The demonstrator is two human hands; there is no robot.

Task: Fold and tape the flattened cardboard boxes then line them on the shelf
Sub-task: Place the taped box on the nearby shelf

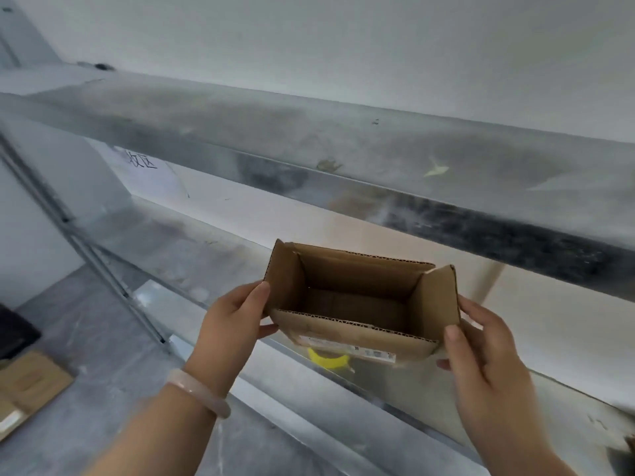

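Now | box [360, 300] mouth up, long axis left-right | left hand [233, 317], right hand [481, 341] grip its ends

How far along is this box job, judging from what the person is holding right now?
Done: one cardboard box is already folded into shape, bottom closed, top open. In hand: the left hand and right hand hold it by its ends above the lower metal shelf. Left: setting it down; no boxes show on the visible shelf yet, and flat cardboard waits on the floor.
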